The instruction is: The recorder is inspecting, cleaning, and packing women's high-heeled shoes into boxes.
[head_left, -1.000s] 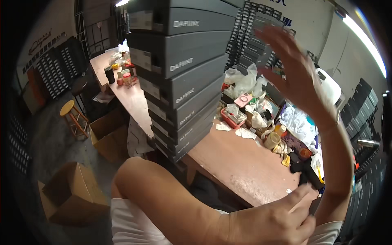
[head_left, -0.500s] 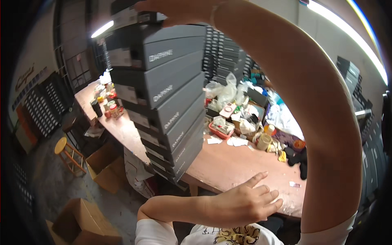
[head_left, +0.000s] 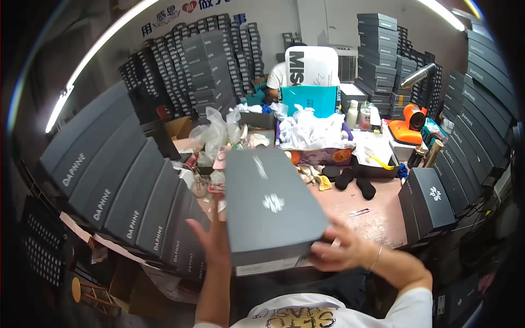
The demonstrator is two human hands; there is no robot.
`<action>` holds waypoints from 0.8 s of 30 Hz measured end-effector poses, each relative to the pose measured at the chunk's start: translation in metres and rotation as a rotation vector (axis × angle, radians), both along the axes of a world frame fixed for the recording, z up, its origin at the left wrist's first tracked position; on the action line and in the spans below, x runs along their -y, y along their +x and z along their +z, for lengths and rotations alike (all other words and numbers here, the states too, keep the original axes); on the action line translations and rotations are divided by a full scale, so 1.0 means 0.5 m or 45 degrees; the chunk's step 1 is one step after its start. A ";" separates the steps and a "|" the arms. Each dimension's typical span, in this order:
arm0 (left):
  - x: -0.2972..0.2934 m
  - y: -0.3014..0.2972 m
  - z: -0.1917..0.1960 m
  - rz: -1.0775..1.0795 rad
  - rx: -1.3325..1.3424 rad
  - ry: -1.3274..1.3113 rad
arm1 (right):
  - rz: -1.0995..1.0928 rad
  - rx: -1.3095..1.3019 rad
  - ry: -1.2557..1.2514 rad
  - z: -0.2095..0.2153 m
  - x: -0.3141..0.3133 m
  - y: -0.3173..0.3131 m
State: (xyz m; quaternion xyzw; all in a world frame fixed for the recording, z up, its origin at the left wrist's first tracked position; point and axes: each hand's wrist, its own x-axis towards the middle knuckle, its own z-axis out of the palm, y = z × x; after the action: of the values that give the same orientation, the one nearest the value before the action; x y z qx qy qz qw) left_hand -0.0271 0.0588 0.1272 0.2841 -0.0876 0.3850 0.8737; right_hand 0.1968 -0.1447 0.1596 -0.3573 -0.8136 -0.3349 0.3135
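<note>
I hold a long dark grey shoe box (head_left: 268, 203) in front of my chest, lid up, over the near edge of the pink table (head_left: 377, 218). My left hand (head_left: 212, 240) presses against the box's left side with fingers spread. My right hand (head_left: 343, 252) grips its near right corner from below. A tall stack of the same grey boxes (head_left: 123, 188) leans at my left, close to my left hand.
Plastic bags (head_left: 306, 128), black insoles (head_left: 355, 183) and small clutter cover the far table. Another dark box (head_left: 429, 199) stands at the right edge. Box stacks (head_left: 208, 71) line the walls. A person (head_left: 279, 76) sits behind the table. A wooden stool (head_left: 90, 292) is at lower left.
My view has swung from the leaning stack toward the table. My right arm came down from above the stack, and both hands now hold one grey box in front of me.
</note>
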 end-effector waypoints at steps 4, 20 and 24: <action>0.027 0.087 -0.426 0.114 -1.141 0.147 | -0.093 -0.420 -0.748 -0.271 0.071 0.032; 0.169 0.093 -0.382 0.112 -1.163 0.157 | 0.014 -3.018 -1.524 -0.328 0.073 0.099; 0.131 0.073 -0.332 0.434 -1.393 0.607 | 0.153 -3.153 -1.011 -0.255 0.032 0.055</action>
State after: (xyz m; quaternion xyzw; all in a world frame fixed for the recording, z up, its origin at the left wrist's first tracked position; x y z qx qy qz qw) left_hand 0.0095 -0.0064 -0.0388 0.6377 0.3361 0.2875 0.6307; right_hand 0.2240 -0.1606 0.0318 -0.4580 -0.0430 0.4917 0.7393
